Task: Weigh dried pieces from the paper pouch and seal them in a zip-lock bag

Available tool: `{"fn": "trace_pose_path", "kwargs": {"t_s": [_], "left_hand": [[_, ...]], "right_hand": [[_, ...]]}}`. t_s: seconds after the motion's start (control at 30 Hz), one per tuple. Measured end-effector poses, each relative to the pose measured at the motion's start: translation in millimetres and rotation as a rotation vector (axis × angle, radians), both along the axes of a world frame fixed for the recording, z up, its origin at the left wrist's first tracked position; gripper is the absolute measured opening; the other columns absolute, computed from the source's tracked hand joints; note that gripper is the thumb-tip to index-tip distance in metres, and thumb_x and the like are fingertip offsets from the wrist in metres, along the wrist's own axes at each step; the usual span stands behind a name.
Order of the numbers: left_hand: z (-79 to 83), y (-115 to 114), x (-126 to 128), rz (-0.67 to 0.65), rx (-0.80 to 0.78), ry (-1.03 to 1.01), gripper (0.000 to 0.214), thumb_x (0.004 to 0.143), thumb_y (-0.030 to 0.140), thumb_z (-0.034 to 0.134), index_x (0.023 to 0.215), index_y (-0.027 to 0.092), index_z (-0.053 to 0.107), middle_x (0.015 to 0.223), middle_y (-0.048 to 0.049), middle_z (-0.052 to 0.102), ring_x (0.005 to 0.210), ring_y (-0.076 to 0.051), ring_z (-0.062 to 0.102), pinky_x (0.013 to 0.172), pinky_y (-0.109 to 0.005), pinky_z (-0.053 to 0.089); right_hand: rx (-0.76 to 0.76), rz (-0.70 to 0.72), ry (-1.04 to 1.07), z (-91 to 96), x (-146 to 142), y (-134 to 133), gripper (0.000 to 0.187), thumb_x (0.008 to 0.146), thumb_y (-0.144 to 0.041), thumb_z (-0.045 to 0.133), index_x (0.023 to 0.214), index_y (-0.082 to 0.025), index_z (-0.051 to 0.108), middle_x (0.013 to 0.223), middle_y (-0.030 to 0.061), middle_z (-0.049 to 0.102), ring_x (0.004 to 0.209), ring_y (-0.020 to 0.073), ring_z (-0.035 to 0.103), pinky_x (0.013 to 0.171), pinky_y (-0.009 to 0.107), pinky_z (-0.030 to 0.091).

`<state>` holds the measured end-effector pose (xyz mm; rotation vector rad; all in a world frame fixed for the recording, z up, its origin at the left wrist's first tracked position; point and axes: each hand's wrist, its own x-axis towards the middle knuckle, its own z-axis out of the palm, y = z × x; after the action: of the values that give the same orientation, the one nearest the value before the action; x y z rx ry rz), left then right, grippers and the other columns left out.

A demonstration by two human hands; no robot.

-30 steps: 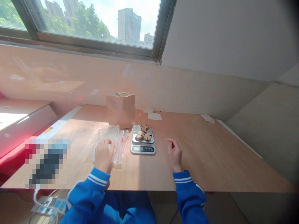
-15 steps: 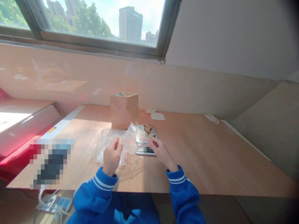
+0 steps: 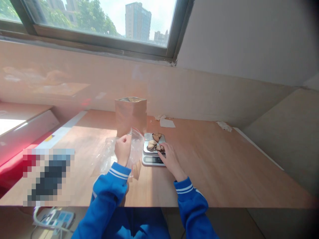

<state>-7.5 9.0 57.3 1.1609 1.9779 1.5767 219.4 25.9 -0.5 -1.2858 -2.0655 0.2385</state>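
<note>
My left hand (image 3: 123, 149) is closed on the rim of a clear zip bag (image 3: 136, 146) with a red seal line, which hangs just left of the scale. A small kitchen scale (image 3: 152, 161) with a metal pan stands at the middle of the table. On its pan lie several brown dried slices (image 3: 152, 145), which look like dried mushroom. My right hand (image 3: 170, 157) is at the pan's right side, thumb and fingers apart around the nearest slice. Its fingertips touch or almost touch that slice; I cannot tell which. The hand covers the scale's right edge.
Behind the scale stands an open brown paper pouch (image 3: 131, 116). More clear plastic bags (image 3: 106, 152) lie left of my left hand. A white paper piece (image 3: 167, 123) and crumpled tissue (image 3: 224, 126) lie near the wall. A pixelated dark object (image 3: 50, 177) is at the left.
My right hand has let go of the zip bag and moved down to the slices on the scale. My left hand has drawn the bag left, off the scale, and tilted it upright.
</note>
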Motion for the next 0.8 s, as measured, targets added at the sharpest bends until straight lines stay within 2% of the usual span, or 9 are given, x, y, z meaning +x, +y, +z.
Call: {"fn": "trace_pose_path", "kwargs": {"t_s": [0.13,0.23,0.33,0.47,0.53,0.63,0.73,0.8], "left_hand": [[-24.2,8,0,-0.027,-0.007,-0.076,0.036,0.079,0.037,0.049,0.052,0.020,0.032,0.050,0.0044,0.027,0.053,-0.010,0.031,0.050,-0.025,0.021],[-41.6,10,4,-0.070,0.082,-0.115,0.035,0.077,0.035,0.049,0.052,0.020,0.029,0.052,0.0048,0.025,0.053,-0.010,0.029,0.050,-0.024,0.021],[-54.8,10,9,-0.101,0.172,-0.085,0.037,0.078,0.035,0.049,0.053,0.020,0.026,0.054,0.0051,0.023,0.054,-0.009,0.026,0.051,-0.024,0.022],[-63.1,7,12,-0.125,0.223,-0.012,0.041,0.082,0.039,0.050,0.053,0.020,0.027,0.053,0.0054,0.023,0.053,-0.008,0.026,0.051,-0.023,0.022],[-64.0,6,12,-0.139,0.240,0.004,0.042,0.084,0.040,0.049,0.053,0.020,0.029,0.052,0.0056,0.024,0.052,-0.008,0.027,0.050,-0.023,0.023],[-64.3,3,11,-0.163,0.290,0.024,0.042,0.086,0.040,0.047,0.053,0.020,0.032,0.051,0.0057,0.027,0.050,-0.008,0.029,0.050,-0.023,0.025],[-66.2,0,11,-0.139,0.347,0.053,0.043,0.088,0.037,0.046,0.053,0.020,0.030,0.051,0.0059,0.025,0.049,-0.008,0.028,0.050,-0.024,0.024],[-68.0,-1,11,-0.108,0.382,0.068,0.044,0.089,0.036,0.046,0.052,0.020,0.028,0.050,0.0061,0.024,0.048,-0.008,0.027,0.049,-0.024,0.023]], "right_hand": [[-0.016,-0.049,0.057,10.2,2,-4,0.021,0.093,-0.033,0.049,0.103,-0.020,0.061,0.102,0.0101,0.066,0.098,0.0266,0.059,0.087,0.042,0.048],[-0.078,-0.120,0.218,24.0,-3,-7,0.026,0.091,-0.041,0.055,0.103,-0.020,0.062,0.090,0.0072,0.067,0.086,0.0238,0.061,0.079,0.037,0.049],[-0.189,-0.133,0.484,42.1,-21,-7,0.034,0.086,-0.047,0.060,0.106,-0.019,0.060,0.079,0.0022,0.064,0.070,0.0179,0.061,0.066,0.030,0.048],[-0.221,-0.090,0.686,67.2,-54,-8,0.035,0.082,-0.048,0.063,0.103,-0.019,0.059,0.076,0.0002,0.063,0.068,0.0159,0.061,0.062,0.026,0.048],[-0.235,-0.052,0.654,76.0,-68,-8,0.036,0.082,-0.047,0.064,0.104,-0.020,0.058,0.076,-0.0002,0.063,0.066,0.0157,0.060,0.062,0.026,0.048],[-0.208,-0.016,0.469,79.2,-75,-8,0.030,0.086,-0.044,0.060,0.105,-0.021,0.059,0.083,0.0022,0.065,0.071,0.0173,0.061,0.067,0.029,0.049],[-0.047,-0.031,0.308,67.5,-67,-2,0.018,0.093,-0.031,0.048,0.101,-0.020,0.061,0.094,0.0070,0.066,0.087,0.0210,0.061,0.080,0.035,0.050],[0.024,0.010,0.208,52.7,-57,4,0.019,0.093,-0.022,0.043,0.101,-0.019,0.060,0.100,0.0094,0.065,0.097,0.0229,0.060,0.088,0.038,0.049]]}}
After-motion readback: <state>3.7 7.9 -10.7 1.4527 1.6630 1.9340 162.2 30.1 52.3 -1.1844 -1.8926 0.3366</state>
